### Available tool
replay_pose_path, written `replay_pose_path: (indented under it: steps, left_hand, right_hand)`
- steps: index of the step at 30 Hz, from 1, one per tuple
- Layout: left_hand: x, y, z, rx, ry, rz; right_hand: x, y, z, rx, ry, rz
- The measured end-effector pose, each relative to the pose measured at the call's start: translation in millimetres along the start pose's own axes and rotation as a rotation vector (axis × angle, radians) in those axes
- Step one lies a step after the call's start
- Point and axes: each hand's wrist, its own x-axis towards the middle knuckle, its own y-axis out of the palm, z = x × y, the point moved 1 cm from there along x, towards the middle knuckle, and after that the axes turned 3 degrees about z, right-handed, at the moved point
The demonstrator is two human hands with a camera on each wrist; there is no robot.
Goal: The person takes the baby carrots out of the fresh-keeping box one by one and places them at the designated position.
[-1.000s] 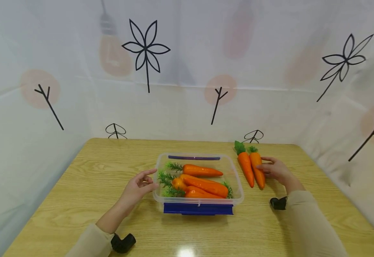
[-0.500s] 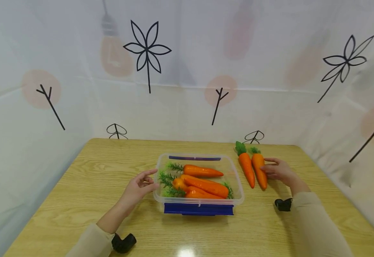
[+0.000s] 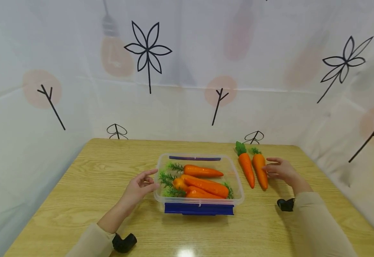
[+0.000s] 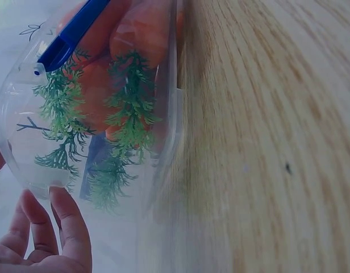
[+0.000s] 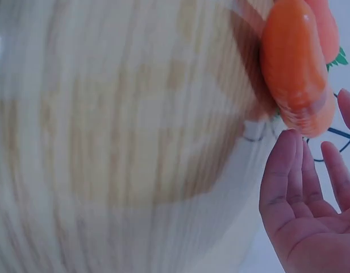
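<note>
My left hand (image 3: 138,189) rests its fingertips against the left rim of a clear plastic box (image 3: 238,178) with blue latches. Inside lie several orange toy carrots (image 3: 203,171) with green tops; the left wrist view shows their feathery leaves (image 4: 129,102) through the plastic. To the right of the box, two more carrots lie side by side on the table. My right hand (image 3: 281,170), its fingers loosely extended, is at the right side of the nearer-right carrot (image 3: 260,169). In the right wrist view its fingertips are close to that carrot's end (image 5: 300,62); contact is hard to tell.
The other loose carrot (image 3: 246,167) has broad green leaves and lies just left of the first. Under everything is a wooden table (image 3: 109,167). A patterned white cloth (image 3: 187,114) hangs behind and at both sides.
My right hand has shifted slightly right and off the top of the right-hand carrot. That carrot has moved a little right, away from its neighbour. My left hand stays put.
</note>
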Motion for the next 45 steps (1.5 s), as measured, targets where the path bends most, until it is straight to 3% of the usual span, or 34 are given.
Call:
replay_pose_path:
  steps: [9,21,37,45]
  left_hand:
    - [-0.3,1.5,-1.8,0.001,0.001,0.003]
    - [-1.1,1.4,-3.0,-0.005,0.007,0.009]
    - [-0.2,2.1,-1.3,0.009,-0.014,-0.022]
    - [-0.2,1.9,0.5,0.012,-0.018,-0.024]
  right_hand:
    - [-7.5,-7.1,12.9,-0.085,-0.088,-0.042]
    - [-15.3,-7.0,51.8,-0.184,-0.175,-0.004]
    - [-28.1,21.6,113.6,-0.289,-0.239,0.031]
    - [-28.5,39.6,132.1,-0.314,-0.276,0.06]
